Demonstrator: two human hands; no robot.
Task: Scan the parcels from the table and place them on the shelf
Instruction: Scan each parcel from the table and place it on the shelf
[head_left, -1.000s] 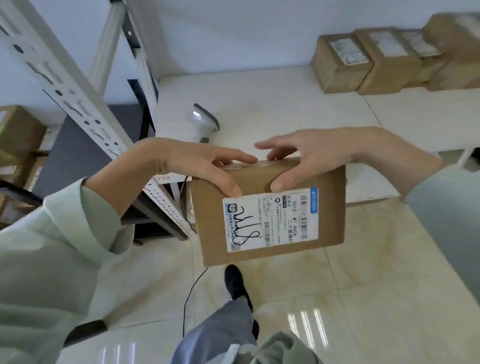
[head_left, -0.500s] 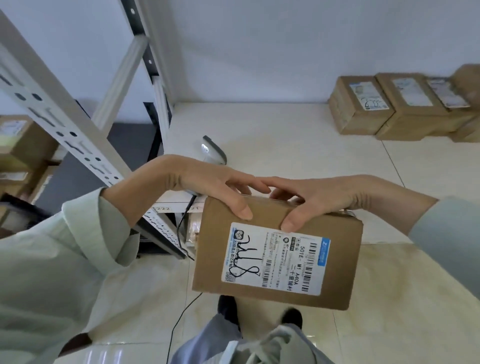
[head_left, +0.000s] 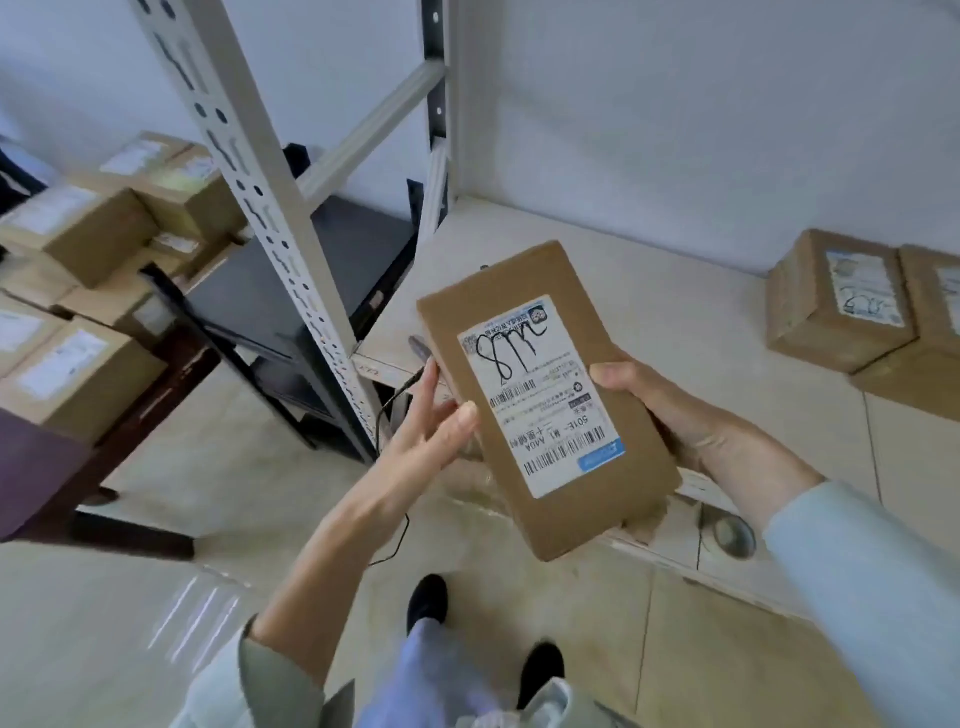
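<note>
Both hands: gripping parcel (head_left: 545, 400) by its sides, left (head_left: 436, 431) thumb on edge, right (head_left: 675, 415) curled around
Parcel: hovering over table (head_left: 701, 322) edge, label up
Done: several boxes sitting on shelf (head_left: 291, 291)
Left: scanning unclear; shelving this one; two boxes (head_left: 836, 301) waiting on table

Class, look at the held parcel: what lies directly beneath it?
Under the parcel show both hands' fingers, left hand and right hand, the table edge and a black cable. Whatever the cable connects to is covered.
</note>
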